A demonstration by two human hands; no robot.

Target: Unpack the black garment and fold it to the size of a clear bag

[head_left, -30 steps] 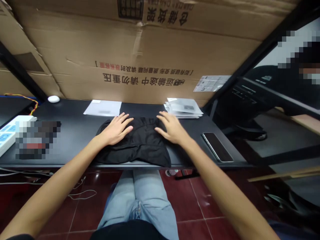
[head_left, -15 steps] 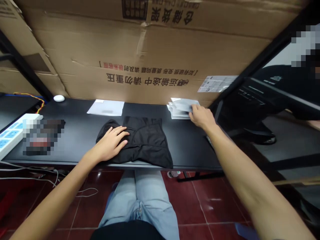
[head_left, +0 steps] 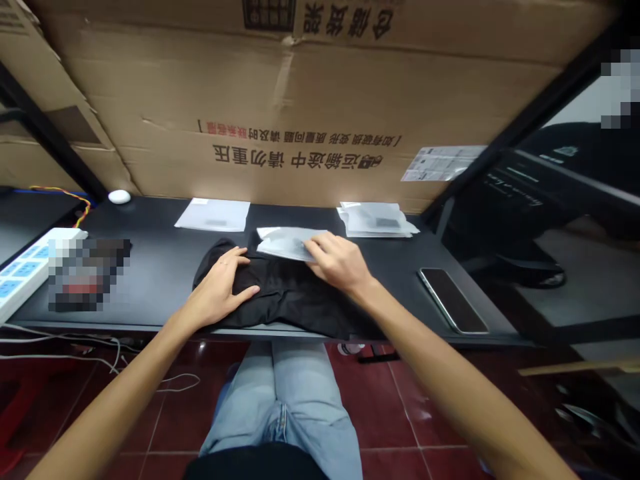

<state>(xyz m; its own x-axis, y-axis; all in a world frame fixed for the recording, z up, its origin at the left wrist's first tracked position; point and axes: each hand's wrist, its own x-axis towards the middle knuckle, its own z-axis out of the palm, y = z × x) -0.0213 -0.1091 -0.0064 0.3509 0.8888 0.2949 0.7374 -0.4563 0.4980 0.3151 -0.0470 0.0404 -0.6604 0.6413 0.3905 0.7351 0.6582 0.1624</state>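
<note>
Under the right hand (head_left: 337,261), a frosted plastic bag (head_left: 283,243) lies across the top of a folded black cloth garment (head_left: 295,297). The hand holds the bag with its fingers bunched on it, and any marking on the bag is too blurred to read. Beside it, the left hand (head_left: 217,290) is open and flat on the garment's left side, fingers slightly spread. The garment sits in soft, uneven folds at the near edge of a black counter (head_left: 160,287). Beyond the hands lie a single flat bag (head_left: 213,215) and, further right, a stack of similar bags (head_left: 375,220). Right of the right hand is a smartphone (head_left: 453,300). Left of the left hand are a pixelated object (head_left: 87,273), a blue-socketed power strip (head_left: 25,270) and a white mouse (head_left: 119,197). Past the counter, a cardboard sheet (head_left: 300,87) bears upside-down black Chinese print reading 运输途中 请勿重压, with a paper label (head_left: 443,163) stuck at its right.
</note>
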